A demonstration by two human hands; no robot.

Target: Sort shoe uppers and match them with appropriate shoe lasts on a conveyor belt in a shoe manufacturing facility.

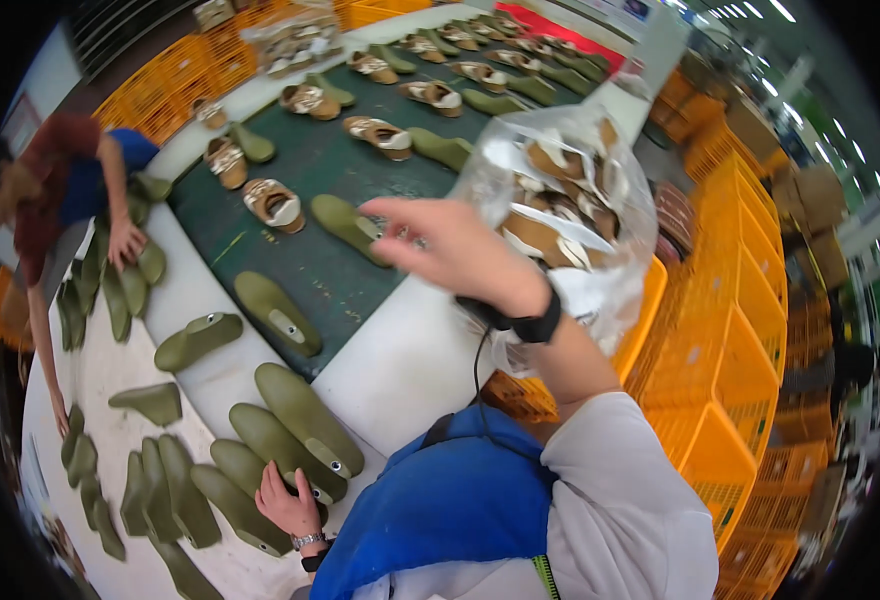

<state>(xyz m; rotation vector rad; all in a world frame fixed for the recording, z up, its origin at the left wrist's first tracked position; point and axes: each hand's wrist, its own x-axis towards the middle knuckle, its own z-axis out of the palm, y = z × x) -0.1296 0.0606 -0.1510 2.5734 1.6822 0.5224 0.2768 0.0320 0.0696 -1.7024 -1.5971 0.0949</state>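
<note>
Low at the near edge of the table, my left hand (290,508) lies on the heel ends of a row of olive-green shoe lasts (270,440), its fingers apart. My right hand (450,248) is stretched over the green conveyor belt (360,300), slightly blurred. Its fingers are extended beside the heel end of a single shoe last (340,222); I cannot tell whether they touch it. Another last (278,312) lies on the belt closer to me. Left of the right hand, a brown-and-white shoe upper (274,205) rests on the belt.
Pairs of uppers and lasts (375,135) line the belt farther off. A clear plastic bag of uppers (570,200) stands by my right arm, with orange crates (710,330) beyond. At the left, a co-worker's hand (125,240) touches more lasts on the white table (210,370).
</note>
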